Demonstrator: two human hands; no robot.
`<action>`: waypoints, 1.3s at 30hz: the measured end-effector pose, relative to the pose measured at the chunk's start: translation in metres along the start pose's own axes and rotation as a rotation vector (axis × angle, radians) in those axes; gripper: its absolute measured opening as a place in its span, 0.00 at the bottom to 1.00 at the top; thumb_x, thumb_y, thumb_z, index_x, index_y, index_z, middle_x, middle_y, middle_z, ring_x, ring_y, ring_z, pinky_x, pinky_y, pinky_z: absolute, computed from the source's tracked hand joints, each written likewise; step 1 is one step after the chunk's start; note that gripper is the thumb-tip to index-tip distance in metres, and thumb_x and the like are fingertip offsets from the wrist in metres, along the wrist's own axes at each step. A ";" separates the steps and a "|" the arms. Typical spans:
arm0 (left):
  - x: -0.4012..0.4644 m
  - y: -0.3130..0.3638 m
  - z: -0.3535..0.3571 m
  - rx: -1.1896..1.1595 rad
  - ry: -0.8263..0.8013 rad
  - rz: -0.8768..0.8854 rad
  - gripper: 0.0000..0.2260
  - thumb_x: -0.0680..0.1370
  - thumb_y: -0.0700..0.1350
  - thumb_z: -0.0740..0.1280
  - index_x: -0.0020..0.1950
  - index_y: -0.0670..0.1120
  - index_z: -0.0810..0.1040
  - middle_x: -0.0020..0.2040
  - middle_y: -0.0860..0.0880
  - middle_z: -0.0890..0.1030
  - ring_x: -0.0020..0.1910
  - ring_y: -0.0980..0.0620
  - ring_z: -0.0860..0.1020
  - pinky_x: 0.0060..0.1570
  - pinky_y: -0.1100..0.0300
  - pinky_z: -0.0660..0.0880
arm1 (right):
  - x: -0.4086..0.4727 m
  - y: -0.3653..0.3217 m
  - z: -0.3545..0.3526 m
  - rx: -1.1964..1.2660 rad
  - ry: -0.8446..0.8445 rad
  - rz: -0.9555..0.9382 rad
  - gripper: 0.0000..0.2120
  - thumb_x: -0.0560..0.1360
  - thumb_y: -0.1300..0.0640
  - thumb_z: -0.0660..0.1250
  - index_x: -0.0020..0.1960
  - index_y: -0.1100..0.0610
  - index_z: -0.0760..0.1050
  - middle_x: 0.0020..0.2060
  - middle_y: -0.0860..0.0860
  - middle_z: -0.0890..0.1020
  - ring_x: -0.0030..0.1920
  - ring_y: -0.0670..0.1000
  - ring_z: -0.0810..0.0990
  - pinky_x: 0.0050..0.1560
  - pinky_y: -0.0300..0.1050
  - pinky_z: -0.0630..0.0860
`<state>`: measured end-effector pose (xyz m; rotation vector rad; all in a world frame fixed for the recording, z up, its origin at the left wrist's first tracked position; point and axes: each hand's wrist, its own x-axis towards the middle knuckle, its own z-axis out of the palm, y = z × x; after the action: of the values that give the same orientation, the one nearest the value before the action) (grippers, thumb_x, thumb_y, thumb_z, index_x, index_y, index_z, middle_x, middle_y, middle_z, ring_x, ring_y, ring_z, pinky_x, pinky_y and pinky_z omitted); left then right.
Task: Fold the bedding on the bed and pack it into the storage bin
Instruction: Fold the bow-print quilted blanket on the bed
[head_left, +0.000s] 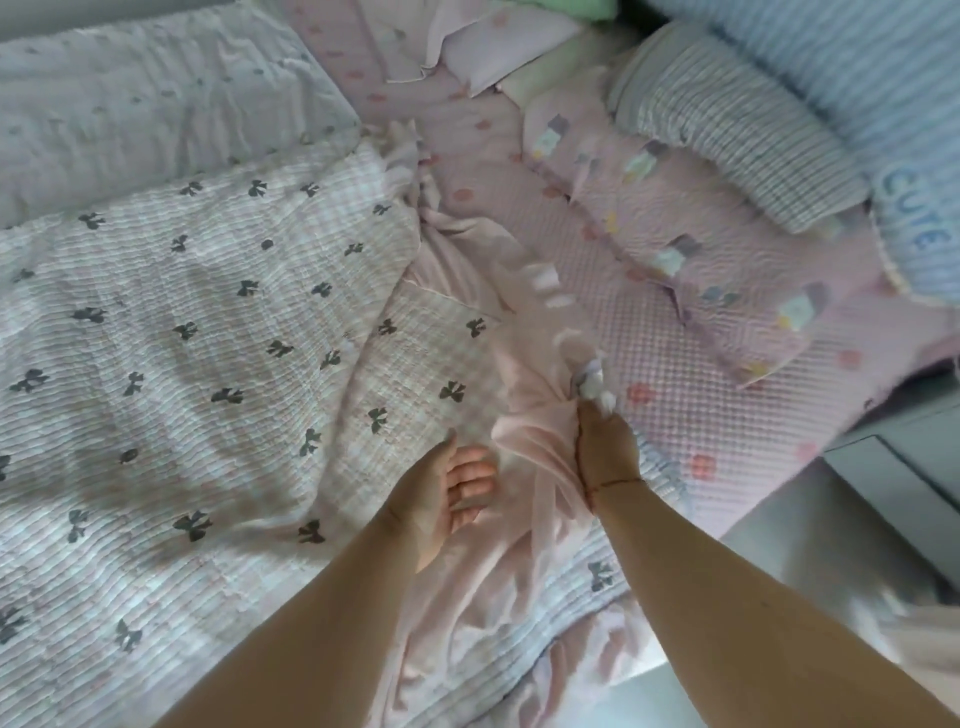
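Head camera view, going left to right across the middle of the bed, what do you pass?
White crinkled quilt with dark bows → plain pale pink sheet bunched in the right hand → pink textured dotted bedspread → blue fluffy cushion lettered CUTE.

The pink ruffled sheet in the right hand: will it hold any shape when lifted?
Probably not. The pink ruffled sheet bunches into soft folds where the right hand grips it, so it looks thin and floppy. It likely weighs little and will drag along the bow-print quilt.
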<state>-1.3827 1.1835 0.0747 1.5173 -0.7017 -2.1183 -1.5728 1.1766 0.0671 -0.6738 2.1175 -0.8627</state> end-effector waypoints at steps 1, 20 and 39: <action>0.001 -0.003 0.005 0.007 -0.001 -0.008 0.23 0.82 0.59 0.52 0.61 0.46 0.78 0.57 0.46 0.82 0.58 0.48 0.78 0.58 0.52 0.71 | 0.001 0.009 -0.005 0.003 0.030 0.034 0.23 0.80 0.45 0.55 0.57 0.64 0.75 0.53 0.61 0.80 0.54 0.61 0.78 0.53 0.51 0.74; -0.016 -0.059 -0.012 0.145 0.239 -0.002 0.15 0.83 0.52 0.57 0.56 0.43 0.77 0.52 0.45 0.79 0.53 0.48 0.78 0.50 0.53 0.76 | -0.021 0.083 -0.055 -0.187 0.602 0.020 0.33 0.71 0.36 0.52 0.56 0.64 0.73 0.55 0.64 0.76 0.57 0.64 0.73 0.57 0.54 0.68; -0.145 -0.152 -0.252 -0.208 0.631 0.032 0.18 0.83 0.52 0.57 0.33 0.50 0.63 0.27 0.53 0.60 0.22 0.56 0.57 0.20 0.67 0.55 | -0.207 0.049 0.197 -0.926 -0.927 -0.864 0.26 0.80 0.40 0.44 0.72 0.50 0.64 0.72 0.48 0.66 0.72 0.48 0.63 0.71 0.46 0.60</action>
<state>-1.1077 1.3532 0.0167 1.8847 -0.2649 -1.4901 -1.3045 1.2779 0.0218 -2.0607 1.2018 0.1849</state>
